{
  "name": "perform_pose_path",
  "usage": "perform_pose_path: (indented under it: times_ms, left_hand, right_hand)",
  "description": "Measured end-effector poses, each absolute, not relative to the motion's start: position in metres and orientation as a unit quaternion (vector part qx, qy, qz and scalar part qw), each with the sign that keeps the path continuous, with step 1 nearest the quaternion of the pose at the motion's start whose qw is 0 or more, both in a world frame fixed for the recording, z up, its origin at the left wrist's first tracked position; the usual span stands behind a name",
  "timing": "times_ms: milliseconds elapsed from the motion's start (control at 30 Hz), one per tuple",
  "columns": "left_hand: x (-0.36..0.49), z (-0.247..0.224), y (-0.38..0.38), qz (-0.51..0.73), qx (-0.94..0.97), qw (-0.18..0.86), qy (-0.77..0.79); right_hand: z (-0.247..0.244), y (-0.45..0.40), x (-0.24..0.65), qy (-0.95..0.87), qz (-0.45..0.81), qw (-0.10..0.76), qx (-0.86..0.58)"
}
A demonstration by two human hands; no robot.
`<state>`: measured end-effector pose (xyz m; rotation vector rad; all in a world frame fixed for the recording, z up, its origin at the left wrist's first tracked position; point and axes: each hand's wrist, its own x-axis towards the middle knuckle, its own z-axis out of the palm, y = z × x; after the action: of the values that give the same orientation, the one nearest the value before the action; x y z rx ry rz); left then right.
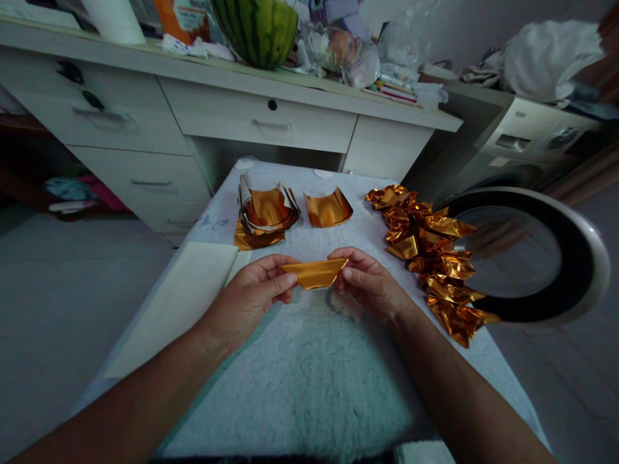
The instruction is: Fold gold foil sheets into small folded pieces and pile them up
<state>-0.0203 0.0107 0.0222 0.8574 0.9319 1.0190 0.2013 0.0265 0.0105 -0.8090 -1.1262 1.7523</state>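
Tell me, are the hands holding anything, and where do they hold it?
Yes, a folded gold foil piece: the left hand pinches its left end, the right hand its right end.

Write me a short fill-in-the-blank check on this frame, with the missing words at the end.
1. The left hand and the right hand both hold one folded foil ____.
2. The crumpled foil shapes lie to the ____ of the right hand.
3. The striped green fruit on the counter is a ____.
4. The round door of the washing machine stands ____.

Missing words: piece; right; watermelon; open
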Motion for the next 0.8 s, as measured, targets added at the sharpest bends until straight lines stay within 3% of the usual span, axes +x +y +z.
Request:
perform_pose_path:
  times_ms: [300, 800]
  left_hand:
    - [-0.0225, 0.0213, 0.0089, 0.447, 0.441, 0.647, 0.433]
    - [-0.0242, 0.0231, 0.0090, 0.429, 0.370, 0.735, 0.372]
  right_hand:
    - [0.0073, 0.0276, 0.2001, -0.481, 0.682, 0.429, -0.346]
    - [0.0112, 0.0277, 0.2046, -0.413, 0.754, 0.390, -0.329]
